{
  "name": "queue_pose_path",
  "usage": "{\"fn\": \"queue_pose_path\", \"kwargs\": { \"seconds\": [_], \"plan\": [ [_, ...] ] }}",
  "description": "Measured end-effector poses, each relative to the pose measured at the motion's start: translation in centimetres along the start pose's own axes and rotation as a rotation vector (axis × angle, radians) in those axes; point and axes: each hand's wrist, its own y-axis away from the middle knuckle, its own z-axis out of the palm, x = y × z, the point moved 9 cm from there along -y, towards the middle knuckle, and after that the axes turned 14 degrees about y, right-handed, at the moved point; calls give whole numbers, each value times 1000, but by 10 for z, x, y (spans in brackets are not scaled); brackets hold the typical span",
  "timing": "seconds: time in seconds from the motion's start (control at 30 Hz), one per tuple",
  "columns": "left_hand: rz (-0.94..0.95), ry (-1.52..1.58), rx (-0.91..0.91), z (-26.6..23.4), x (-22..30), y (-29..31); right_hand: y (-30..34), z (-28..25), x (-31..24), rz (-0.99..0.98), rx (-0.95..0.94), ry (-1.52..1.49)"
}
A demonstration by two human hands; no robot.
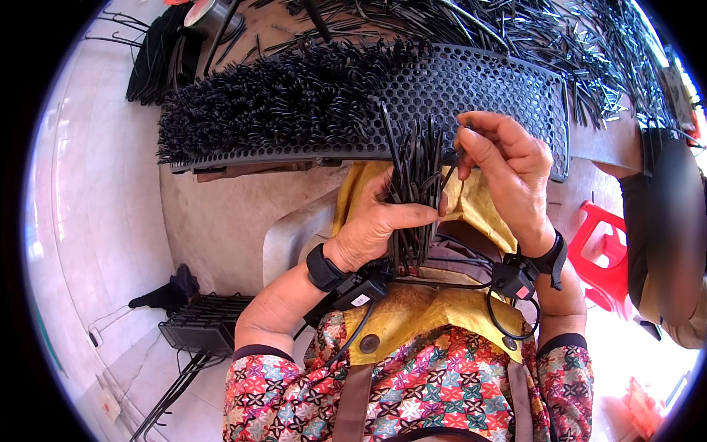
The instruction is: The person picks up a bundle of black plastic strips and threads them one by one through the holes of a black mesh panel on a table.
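My left hand (372, 225) is wrapped round an upright bundle of thin black strips (414, 173), its thumb across the front. Just right of the bundle, my right hand (509, 158) pinches a single slim black strip (451, 168) between thumb and fingertips. Beyond both hands lies a black perforated tray (479, 96) with a honeycomb of holes. Its left part is densely filled with upright black pieces (272, 103), while bare holes show on the right. What exactly the strips are I cannot make out.
Loose black strips (545, 44) are heaped behind the tray. A metal tin (210, 16) stands at the far left. At right are a red plastic stool (600, 254) and another person (670, 236). A black rack (206, 324) is on the floor at lower left, near a white tiled wall (96, 169).
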Motion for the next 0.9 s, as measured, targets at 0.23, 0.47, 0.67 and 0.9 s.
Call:
{"fn": "queue_pose_path", "kwargs": {
  "seconds": [0.23, 0.47, 0.67, 0.9],
  "plan": [
    [-14, 1, 4, -4, -2, -1, 3, -2, 6, 85, 38, -174],
    [-19, -25, -23, 0, 0, 0, -1, 0, 9, 157, -94, -269],
    [52, -41, -66, -2, 3, -2, -20, -48, -35, -195, 189, 35],
    [63, -99, -82, 1, 3, -1, -61, -56, -51, -535, 405, 232]
  ]
}}
